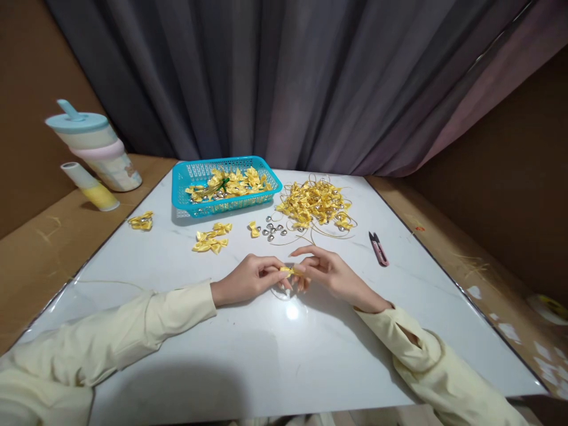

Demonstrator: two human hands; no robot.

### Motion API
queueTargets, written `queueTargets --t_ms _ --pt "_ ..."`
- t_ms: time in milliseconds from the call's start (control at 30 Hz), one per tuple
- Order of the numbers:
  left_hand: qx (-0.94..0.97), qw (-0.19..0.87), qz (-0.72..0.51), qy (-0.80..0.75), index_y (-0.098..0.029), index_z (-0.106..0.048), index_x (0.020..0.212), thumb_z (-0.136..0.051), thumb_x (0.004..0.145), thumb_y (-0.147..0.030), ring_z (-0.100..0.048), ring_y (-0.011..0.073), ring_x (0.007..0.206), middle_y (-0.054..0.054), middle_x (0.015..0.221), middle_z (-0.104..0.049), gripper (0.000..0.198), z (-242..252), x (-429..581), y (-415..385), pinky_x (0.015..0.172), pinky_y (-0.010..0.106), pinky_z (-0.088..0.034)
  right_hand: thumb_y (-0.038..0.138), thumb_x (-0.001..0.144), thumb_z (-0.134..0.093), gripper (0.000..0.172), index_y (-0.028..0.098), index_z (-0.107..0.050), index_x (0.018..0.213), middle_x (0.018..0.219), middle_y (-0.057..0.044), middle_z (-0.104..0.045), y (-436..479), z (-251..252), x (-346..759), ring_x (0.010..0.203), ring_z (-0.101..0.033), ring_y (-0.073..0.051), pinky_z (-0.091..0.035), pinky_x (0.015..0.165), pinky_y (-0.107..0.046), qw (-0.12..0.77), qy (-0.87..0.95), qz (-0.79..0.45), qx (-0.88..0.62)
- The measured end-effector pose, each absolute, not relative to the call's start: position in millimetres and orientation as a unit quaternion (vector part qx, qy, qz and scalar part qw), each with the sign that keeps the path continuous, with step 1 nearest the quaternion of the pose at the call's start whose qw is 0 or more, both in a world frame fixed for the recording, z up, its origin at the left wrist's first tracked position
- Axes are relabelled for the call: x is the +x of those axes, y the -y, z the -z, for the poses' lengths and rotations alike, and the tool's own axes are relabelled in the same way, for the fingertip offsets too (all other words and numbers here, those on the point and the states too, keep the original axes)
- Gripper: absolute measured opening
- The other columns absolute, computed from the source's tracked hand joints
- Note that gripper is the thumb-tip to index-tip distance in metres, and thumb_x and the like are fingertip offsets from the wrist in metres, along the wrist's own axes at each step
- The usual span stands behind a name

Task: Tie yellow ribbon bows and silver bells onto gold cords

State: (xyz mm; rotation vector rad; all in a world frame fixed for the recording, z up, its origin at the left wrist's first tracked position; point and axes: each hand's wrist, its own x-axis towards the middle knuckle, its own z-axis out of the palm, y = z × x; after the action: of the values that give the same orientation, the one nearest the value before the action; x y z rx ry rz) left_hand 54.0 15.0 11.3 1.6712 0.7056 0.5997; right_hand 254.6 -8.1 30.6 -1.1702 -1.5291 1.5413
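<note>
Between my two hands, low over the white tabletop, is a small yellow ribbon bow (287, 270). My left hand (260, 276) pinches one side of it, and my right hand (323, 272) pinches the other with the index finger raised off. A thin cord loops beneath the fingers; its link to the bow is hard to make out. Just beyond my hands lie several silver charms (273, 231), with a single bow (254, 229) beside them. A few more bows (212, 238) rest farther left.
A blue basket (181, 198) holding bows stands at the back. Right of it is a heap of corded bows (317, 204). Thread snips (378, 248) lie at right. A tumbler (100, 145) and a thread spool (91, 186) stand left; another bow cluster (141, 220) sits near that edge.
</note>
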Motion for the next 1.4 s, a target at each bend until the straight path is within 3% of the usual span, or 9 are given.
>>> queueTargets --t_ms 267,400,500,700,800,933,1133,1233,1400 --pt "0.704 0.587 -0.251 -0.309 -0.011 -0.061 0.083 -0.055 0.083 -0.033 -0.065 0.0163 0.068 0.009 0.075 -0.072 0.022 -10 54 -15 0.068 0.027 -0.050 0.032 0.079 -0.059 0.049 0.014 -0.044 0.122 0.066 0.000 -0.065 2 -26 261 0.044 -0.058 -0.010 -0.045 0.039 -0.019 0.195 0.572 -0.678 -0.419" --pt "0.702 0.604 -0.236 -0.295 -0.010 -0.062 0.082 -0.055 0.083 -0.033 -0.065 0.0164 0.069 0.010 0.076 -0.072 0.024 -12 53 -14 0.068 0.026 -0.049 0.035 0.079 -0.059 0.026 0.012 -0.062 0.092 0.056 0.002 -0.061 3 -19 253 0.042 -0.055 -0.008 -0.045 0.041 -0.019 0.212 0.594 -0.648 -0.428" --pt "0.697 0.614 -0.227 -0.292 -0.011 -0.062 0.081 -0.055 0.083 -0.033 -0.065 0.0162 0.069 0.010 0.075 -0.072 0.024 -13 53 -13 0.067 0.025 -0.048 0.038 0.077 -0.062 0.026 0.012 -0.066 0.078 0.054 0.000 -0.062 2 -19 252 0.045 -0.055 -0.010 -0.046 0.046 -0.021 0.256 0.596 -0.589 -0.481" --pt "0.692 0.623 -0.215 -0.294 -0.012 -0.058 0.075 -0.056 0.082 -0.032 -0.066 0.0167 0.070 0.010 0.076 -0.073 0.021 -14 54 -13 0.067 0.026 -0.048 0.036 0.076 -0.063 0.033 0.015 -0.067 0.102 0.100 -0.010 -0.069 6 -32 254 0.049 -0.054 -0.008 -0.048 0.053 -0.027 0.363 0.574 -0.522 -0.516" --pt "0.679 0.638 -0.215 -0.293 -0.013 -0.056 0.076 -0.056 0.082 -0.032 -0.068 0.0177 0.072 0.011 0.077 -0.073 0.020 -14 54 -14 0.068 0.027 -0.049 0.031 0.078 -0.061 0.032 0.016 -0.065 0.105 0.107 -0.011 -0.067 9 -38 256 0.058 -0.058 -0.011 -0.049 0.061 -0.029 0.388 0.564 -0.549 -0.480" --pt "0.672 0.647 -0.218 -0.288 -0.012 -0.056 0.077 -0.056 0.082 -0.033 -0.067 0.0179 0.073 0.011 0.076 -0.073 0.021 -14 53 -15 0.071 0.029 -0.049 0.020 0.076 -0.058 0.033 0.017 -0.062 0.109 0.105 -0.009 -0.066 6 -41 262 0.084 -0.059 -0.016 -0.047 0.069 -0.028 0.363 0.604 -0.540 -0.460" --pt "0.642 0.681 -0.214 -0.279 -0.010 -0.059 0.079 -0.060 0.080 -0.038 -0.066 0.0176 0.069 0.012 0.075 -0.072 0.027 -15 52 -17 0.070 0.029 -0.047 0.024 0.076 -0.060 0.031 0.016 -0.061 0.106 0.094 -0.006 -0.066 1 -23 261 0.065 -0.054 -0.011 -0.042 0.058 -0.024 0.213 0.699 -0.516 -0.447" --pt "0.628 0.703 -0.203 -0.265 -0.010 -0.059 0.078 -0.061 0.079 -0.037 -0.065 0.0163 0.066 0.011 0.073 -0.072 0.026 -15 52 -18 0.068 0.028 -0.047 0.026 0.081 -0.056 0.016 0.016 -0.068 0.087 0.083 -0.005 -0.064 3 -16 255 0.069 -0.056 -0.013 -0.043 0.062 -0.025 0.231 0.750 -0.435 -0.442" --pt "0.614 0.721 -0.190 -0.259 -0.010 -0.059 0.076 -0.063 0.078 -0.033 -0.064 0.0146 0.063 0.009 0.069 -0.072 0.024 -14 52 -20 0.065 0.026 -0.046 0.020 0.082 -0.053 0.020 0.016 -0.072 0.081 0.072 -0.006 -0.062 6 -18 252 0.065 -0.057 -0.013 -0.043 0.060 -0.024 0.267 0.803 -0.288 -0.448"
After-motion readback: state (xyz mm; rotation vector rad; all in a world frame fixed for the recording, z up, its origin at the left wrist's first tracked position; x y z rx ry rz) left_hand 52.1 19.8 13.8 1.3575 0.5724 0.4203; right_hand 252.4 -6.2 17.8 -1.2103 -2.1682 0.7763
